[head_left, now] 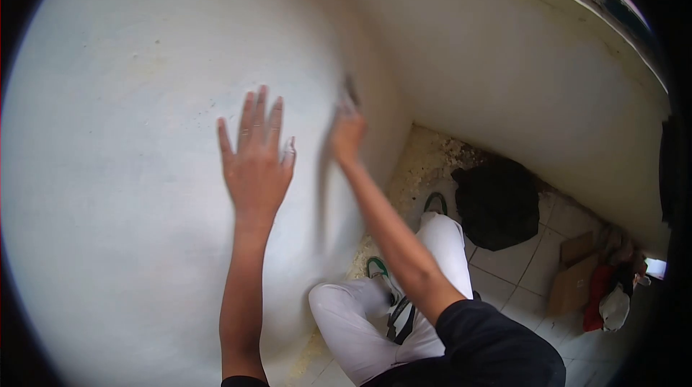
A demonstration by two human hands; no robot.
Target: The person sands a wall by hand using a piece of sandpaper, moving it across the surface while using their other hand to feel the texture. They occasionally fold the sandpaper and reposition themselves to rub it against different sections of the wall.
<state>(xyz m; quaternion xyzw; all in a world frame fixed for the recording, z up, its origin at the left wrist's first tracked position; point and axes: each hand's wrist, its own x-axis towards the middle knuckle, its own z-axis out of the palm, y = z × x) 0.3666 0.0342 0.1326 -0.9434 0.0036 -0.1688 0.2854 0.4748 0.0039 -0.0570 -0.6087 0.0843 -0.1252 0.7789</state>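
My left hand (256, 167) is spread out against the pale wall (130, 228), fingers apart and pointing up. A whitish smear marks its thumb. To its right, my right hand (347, 135) is closed around a small dark tool (350, 90) that sticks up past the fingers beside the wall, close to the corner. Motion blurs the tool, so its exact kind cannot be made out. Small specks and faint marks show on the wall near my left fingertips.
A second wall (504, 63) meets the first at a corner on the right. On the tiled floor (504, 257) lie a black bag-like bundle (497, 203), a cardboard piece (573, 279) and some cloths (613, 300). My bent legs (353, 315) in white trousers are below.
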